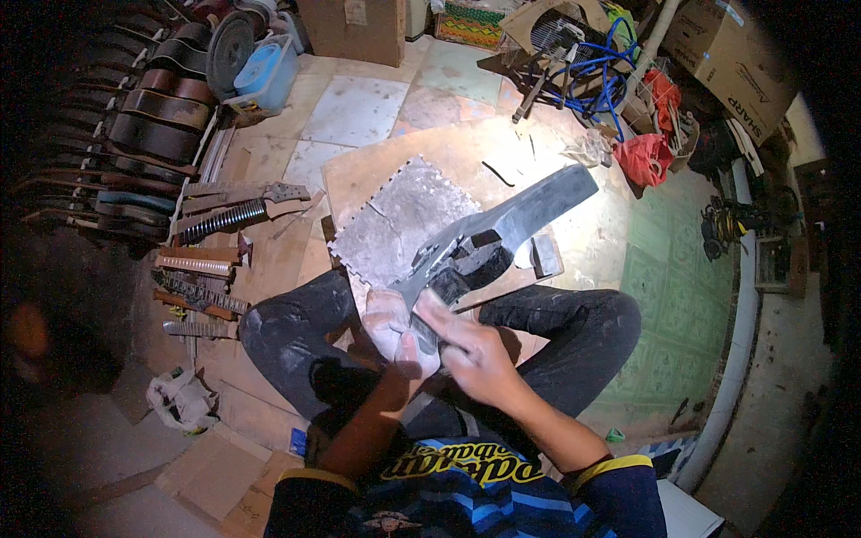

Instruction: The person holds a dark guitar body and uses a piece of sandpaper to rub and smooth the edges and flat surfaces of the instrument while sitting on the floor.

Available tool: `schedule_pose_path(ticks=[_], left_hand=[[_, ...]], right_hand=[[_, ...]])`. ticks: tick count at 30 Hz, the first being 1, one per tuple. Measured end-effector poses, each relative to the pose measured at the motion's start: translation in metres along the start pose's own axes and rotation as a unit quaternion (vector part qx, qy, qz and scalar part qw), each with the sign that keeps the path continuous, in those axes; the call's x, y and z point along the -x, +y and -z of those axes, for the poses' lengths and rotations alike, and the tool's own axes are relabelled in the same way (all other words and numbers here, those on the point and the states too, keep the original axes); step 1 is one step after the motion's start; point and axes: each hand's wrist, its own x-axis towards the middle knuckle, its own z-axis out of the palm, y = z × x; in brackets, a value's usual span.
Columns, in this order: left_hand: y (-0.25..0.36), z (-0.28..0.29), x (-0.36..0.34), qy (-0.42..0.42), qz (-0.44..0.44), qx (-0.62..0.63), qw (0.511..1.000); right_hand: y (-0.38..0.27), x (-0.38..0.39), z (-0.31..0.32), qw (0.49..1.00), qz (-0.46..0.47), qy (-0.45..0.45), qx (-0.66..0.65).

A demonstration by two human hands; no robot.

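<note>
I am holding a long grey piece [547, 202], shaped like part of an instrument neck, tilted up to the right over a dark block [475, 267]. My left hand [395, 327] is closed around its lower end, with pale dusty covering or powder on the fingers. My right hand [462, 345] is closed beside it, fingers pressed along the lower end; whatever is under them is hidden and slightly blurred. Beneath lie a dusty grey mat [381, 202] with toothed edges and a pale board [359, 161].
Left are several necks [242, 215], stacked dark curved bodies [152, 134] and a blue tub [265, 72]. Back right are cardboard boxes [717, 63], a blue hose [610, 76] and red bags [641, 157]. My bent legs [574, 359] flank the work; a white cloth [179, 394] lies lower left.
</note>
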Motion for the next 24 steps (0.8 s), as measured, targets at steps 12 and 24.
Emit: schedule_pose_path(ticks=[12, 24], left_hand=[[-0.007, -0.006, -0.001, -0.001, 0.018, 0.016, 1.0], [-0.01, -0.003, -0.006, -0.01, 0.04, 0.021, 0.999]], right_hand=[[0.017, 0.009, -0.002, 1.0, 0.02, -0.005, -0.02], [0.022, -0.01, -0.002, 0.998, 0.025, 0.029, -0.042]])
